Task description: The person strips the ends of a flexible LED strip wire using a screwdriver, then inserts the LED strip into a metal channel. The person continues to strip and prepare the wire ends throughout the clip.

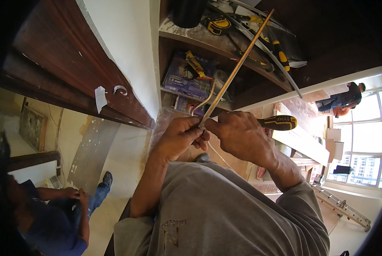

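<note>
My left hand [180, 137] is closed, thumb and fingers pinching the lower end of a long thin brown-and-yellow strip [238, 68]. The strip slants up and right, across the shelves. Close beside it, my right hand [244, 135] is wrapped round a screwdriver, whose black-and-yellow handle [280, 123] sticks out to the right. Its shaft and tip are hidden by my fingers. Both hands meet at the strip's lower end. A thin pale wire [218, 154] trails down from between them, and a yellowish bent wire [207, 99] rises just beyond.
A shelf [186, 32] ahead carries a tape measure [218, 25], pliers [280, 55] and other tools; a purple box [188, 77] lies below. One person [67, 209] is at the lower left, another [346, 100] far right by the windows. A ladder [342, 207] leans at right.
</note>
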A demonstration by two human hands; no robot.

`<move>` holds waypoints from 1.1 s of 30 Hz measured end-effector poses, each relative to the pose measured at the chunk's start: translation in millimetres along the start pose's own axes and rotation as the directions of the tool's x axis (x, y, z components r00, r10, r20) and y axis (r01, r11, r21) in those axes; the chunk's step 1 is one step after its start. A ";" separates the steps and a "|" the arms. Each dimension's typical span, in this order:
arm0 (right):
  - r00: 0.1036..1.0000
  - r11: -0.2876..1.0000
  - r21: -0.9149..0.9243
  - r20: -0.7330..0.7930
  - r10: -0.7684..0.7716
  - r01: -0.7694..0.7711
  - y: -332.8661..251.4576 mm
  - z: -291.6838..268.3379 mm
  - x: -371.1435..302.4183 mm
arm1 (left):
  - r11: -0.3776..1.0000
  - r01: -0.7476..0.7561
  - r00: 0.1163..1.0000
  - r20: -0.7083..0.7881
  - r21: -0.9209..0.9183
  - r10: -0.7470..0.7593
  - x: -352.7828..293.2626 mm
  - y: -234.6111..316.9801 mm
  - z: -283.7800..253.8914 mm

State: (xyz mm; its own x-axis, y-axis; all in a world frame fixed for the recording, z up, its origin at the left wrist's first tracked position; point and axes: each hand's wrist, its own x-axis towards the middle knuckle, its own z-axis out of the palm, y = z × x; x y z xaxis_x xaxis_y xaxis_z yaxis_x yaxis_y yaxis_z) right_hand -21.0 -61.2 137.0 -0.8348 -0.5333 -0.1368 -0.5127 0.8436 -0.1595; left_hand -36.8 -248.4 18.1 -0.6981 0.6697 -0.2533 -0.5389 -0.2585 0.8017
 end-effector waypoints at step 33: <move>1.000 1.000 -0.012 -0.026 0.011 -0.012 -6.1 -0.9 0.7 | 0.999 -0.030 0.999 -0.026 -0.033 0.029 3.7 -1.3 -0.1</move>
State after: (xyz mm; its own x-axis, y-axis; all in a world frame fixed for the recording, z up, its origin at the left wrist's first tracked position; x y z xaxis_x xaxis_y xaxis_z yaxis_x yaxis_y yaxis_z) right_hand -18.6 -66.6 138.7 -0.8455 -0.5219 -0.1126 -0.5054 0.8504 -0.1465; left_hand -38.8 -245.6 16.0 -0.7254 0.6435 -0.2442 -0.5331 -0.3008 0.7908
